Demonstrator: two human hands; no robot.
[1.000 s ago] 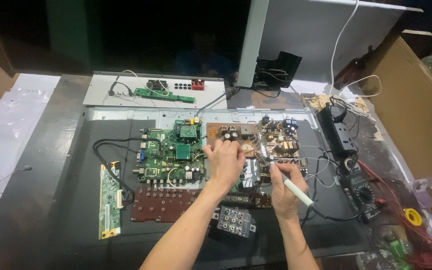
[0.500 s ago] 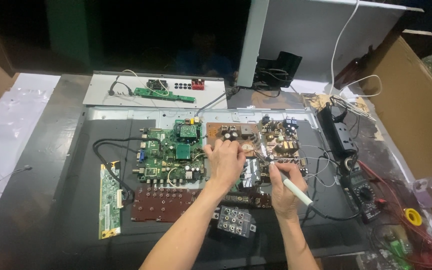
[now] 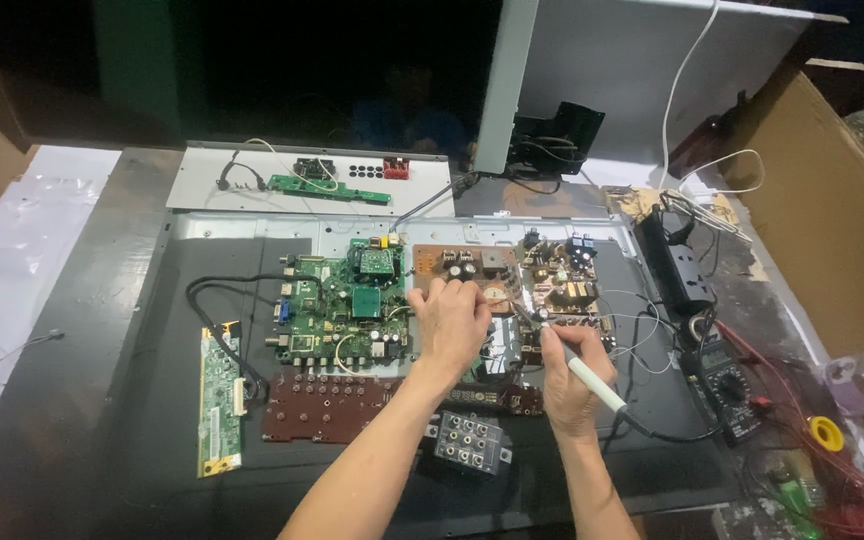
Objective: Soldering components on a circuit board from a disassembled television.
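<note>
Two hands over a brown circuit board: right hand gripping white soldering iron, left hand fingers curled, empty.

Green circuit boards: three. Brown boards: two. Multimeter: one. Hands: two.

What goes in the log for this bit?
left hand: pressing brown board | right hand: holding soldering iron, tip on board
</note>
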